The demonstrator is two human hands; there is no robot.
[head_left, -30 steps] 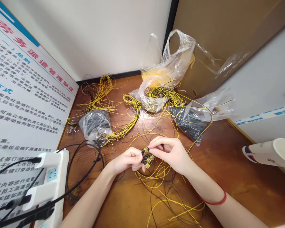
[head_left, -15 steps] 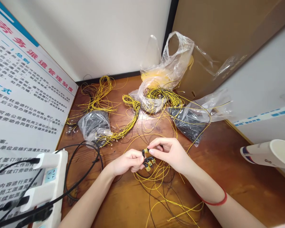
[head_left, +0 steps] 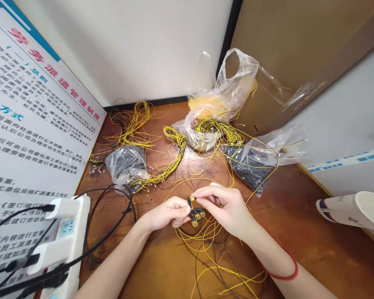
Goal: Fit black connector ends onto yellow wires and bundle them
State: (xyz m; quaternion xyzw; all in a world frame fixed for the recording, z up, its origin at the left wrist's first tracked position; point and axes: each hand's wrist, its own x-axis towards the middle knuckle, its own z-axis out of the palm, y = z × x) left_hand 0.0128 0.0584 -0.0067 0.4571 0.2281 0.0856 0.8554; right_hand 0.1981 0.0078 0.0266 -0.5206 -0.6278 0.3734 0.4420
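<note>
While in fingers (head_left: 207, 192), black plastic connectors (head_left: 195, 213)

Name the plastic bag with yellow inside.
The bag at the back corner: yellow shows through it, while the left bag and right bag show black.

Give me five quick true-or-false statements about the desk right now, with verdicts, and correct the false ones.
1. The left hand and right hand both hold a cluster of small black connectors with yellow ends. True.
2. A red cord band circles the left wrist. False: it is on the right wrist.
3. A clear plastic bag of black parts lies on the wooden desktop. True.
4. The white power strip sits at the far right. False: it is at the lower left, with plugs in it.
5. The white cup stands upright. False: it lies on its side at the right.
</note>
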